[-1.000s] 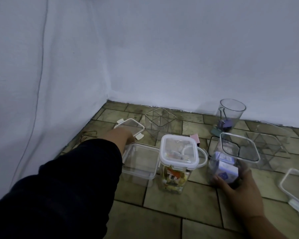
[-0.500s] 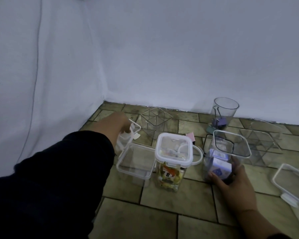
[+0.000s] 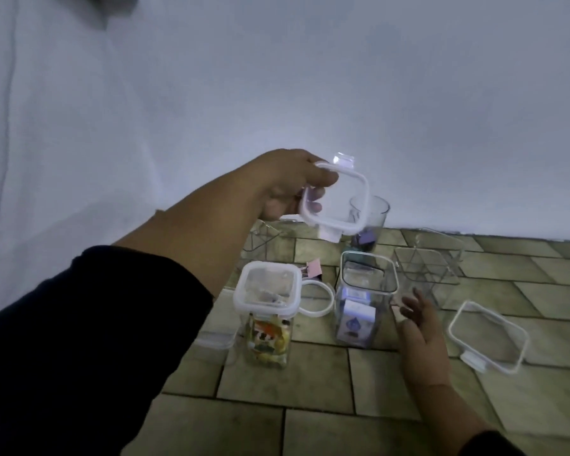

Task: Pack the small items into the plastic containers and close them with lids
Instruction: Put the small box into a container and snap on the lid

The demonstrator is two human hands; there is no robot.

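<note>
Left hand [image 3: 287,185] has picked the lid [image 3: 336,200] up off the floor & now pinches its rim, high over the open tub [image 3: 366,297] w/ small boxes inside; right hand [image 3: 418,327] let go, fingers loose just beside it, so lid prob goes on next.

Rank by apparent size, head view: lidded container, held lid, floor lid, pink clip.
Largest, lidded container. Then held lid and floor lid: alike, held one nearer the camera, so unranked. Smallest, pink clip.

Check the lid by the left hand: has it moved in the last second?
Yes. The left hand lifted the lid off the floor tiles and carried it right, from left of the lidded container toward the open container.
</note>
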